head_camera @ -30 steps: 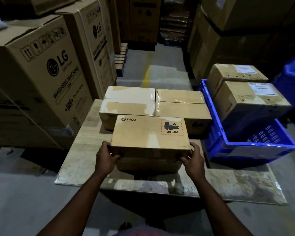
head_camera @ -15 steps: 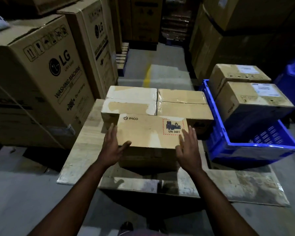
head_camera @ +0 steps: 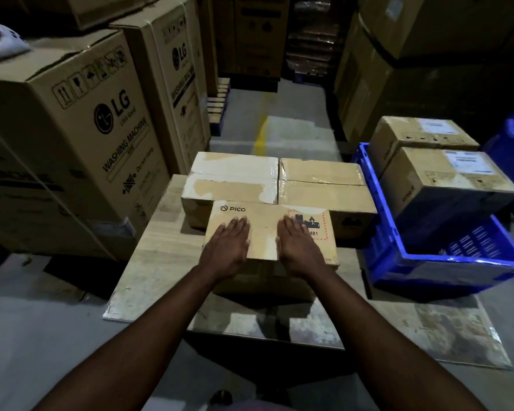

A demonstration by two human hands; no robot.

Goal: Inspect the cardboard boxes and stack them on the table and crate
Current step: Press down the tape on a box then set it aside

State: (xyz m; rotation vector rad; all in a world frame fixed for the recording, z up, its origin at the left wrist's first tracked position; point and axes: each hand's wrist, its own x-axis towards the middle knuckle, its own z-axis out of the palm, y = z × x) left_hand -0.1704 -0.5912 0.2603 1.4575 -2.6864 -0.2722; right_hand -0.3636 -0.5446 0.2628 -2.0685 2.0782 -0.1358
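PICO box (head_camera: pixel 264 232) sits on the table (head_camera: pixel 158 256), right under both palms. The left hand (head_camera: pixel 229 250) and right hand (head_camera: pixel 298 247) lie flat on its lid, fingers straight and close together. Just beyond the fingertips stand two taped boxes (head_camera: pixel 321 185); out past the right hand is the blue crate (head_camera: pixel 428 268).

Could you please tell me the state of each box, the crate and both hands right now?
PICO box: closed, atop a lower box on the table.
Left hand: flat on the PICO box top, fingers straight.
Right hand: flat there too, partly covering the hazard label.
Left taped box: closed, on the table.
Right taped box: closed, beside it.
Blue crate: holds a closed front box and rear box.
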